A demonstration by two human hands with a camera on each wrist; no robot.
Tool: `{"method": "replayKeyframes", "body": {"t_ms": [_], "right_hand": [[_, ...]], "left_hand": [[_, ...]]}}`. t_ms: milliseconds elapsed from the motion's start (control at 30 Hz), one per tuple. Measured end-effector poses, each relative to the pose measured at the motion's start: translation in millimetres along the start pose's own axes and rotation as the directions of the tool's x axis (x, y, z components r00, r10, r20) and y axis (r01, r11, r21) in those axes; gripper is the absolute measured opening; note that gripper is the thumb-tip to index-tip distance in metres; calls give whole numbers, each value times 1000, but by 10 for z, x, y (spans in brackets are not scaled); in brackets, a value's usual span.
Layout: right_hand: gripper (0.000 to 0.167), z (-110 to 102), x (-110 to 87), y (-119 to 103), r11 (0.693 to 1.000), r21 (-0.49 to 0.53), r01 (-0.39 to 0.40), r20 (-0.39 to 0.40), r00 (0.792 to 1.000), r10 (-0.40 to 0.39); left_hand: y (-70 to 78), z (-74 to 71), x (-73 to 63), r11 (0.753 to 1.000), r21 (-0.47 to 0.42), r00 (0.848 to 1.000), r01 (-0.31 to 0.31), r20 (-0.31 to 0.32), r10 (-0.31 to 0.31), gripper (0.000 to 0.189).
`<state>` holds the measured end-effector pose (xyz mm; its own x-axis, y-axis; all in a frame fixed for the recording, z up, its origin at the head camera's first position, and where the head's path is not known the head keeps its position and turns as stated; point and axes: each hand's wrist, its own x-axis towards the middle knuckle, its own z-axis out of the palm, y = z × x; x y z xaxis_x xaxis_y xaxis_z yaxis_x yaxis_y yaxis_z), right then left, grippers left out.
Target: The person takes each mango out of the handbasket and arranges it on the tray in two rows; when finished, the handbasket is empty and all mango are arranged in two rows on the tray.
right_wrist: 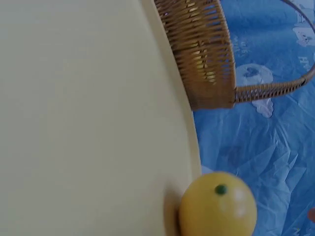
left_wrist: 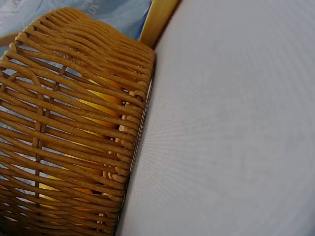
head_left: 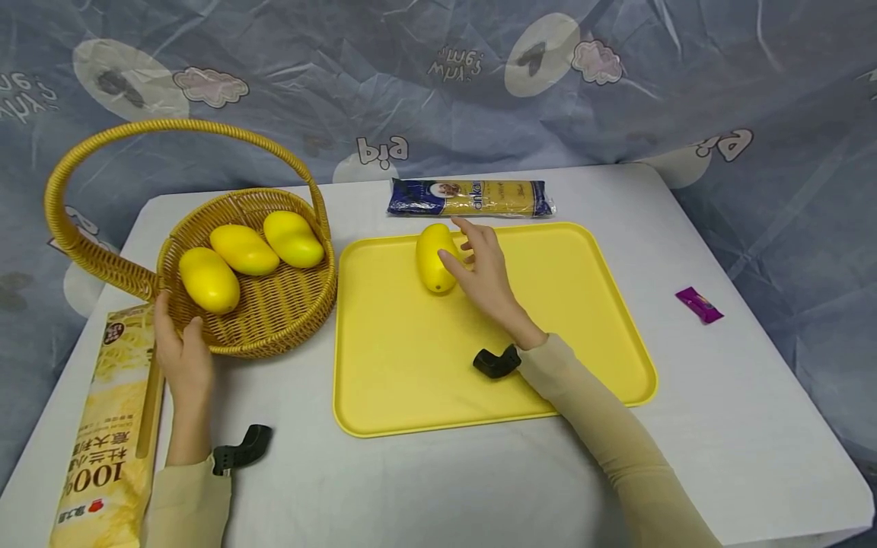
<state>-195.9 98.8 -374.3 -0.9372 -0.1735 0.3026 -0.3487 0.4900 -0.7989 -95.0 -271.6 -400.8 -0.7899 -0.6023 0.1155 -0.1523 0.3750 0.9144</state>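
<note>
My left hand (head_left: 185,365) holds the near-left rim of a round wicker basket (head_left: 301,323) with a tall handle. Inside the basket lie three yellow mangoes, one (head_left: 208,280) nearest the hand; glimpses of yellow show through the weave (left_wrist: 74,147) in the left wrist view. Over a yellow tray (head_left: 411,365), my right hand (head_left: 488,278) has its fingers spread beside another yellow mango (head_left: 433,259). Its thumb and fingertips are close to the fruit's right side. In the right wrist view that mango (right_wrist: 216,211) shows a green stem spot, with a fingertip apart at the frame edge.
A blue and yellow pasta packet (head_left: 473,198) lies behind the tray. At the left edge is a long yellow noodle bag (head_left: 103,434), partly beneath the basket side. A small purple wrapped sweet (head_left: 699,304) lies on the white table (head_left: 719,426) at right.
</note>
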Motion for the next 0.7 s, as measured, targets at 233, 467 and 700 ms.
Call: {"method": "replayKeyframes", "body": {"t_ms": [233, 467, 700], "right_hand": [[51, 86, -33, -244, 990, 48, 133, -26, 991, -132], [49, 278, -45, -488, 968, 99, 229, -1, 973, -230], [49, 538, -34, -685, 955, 133, 265, 58, 960, -275]], "left_hand": [[4, 7, 6, 1000, -5, 1000, -9, -1, 9, 54], [3, 6, 9, 1000, -3, 1000, -15, 0, 15, 54], [8, -2, -7, 999, -31, 1000, 20, 9, -19, 55]]}}
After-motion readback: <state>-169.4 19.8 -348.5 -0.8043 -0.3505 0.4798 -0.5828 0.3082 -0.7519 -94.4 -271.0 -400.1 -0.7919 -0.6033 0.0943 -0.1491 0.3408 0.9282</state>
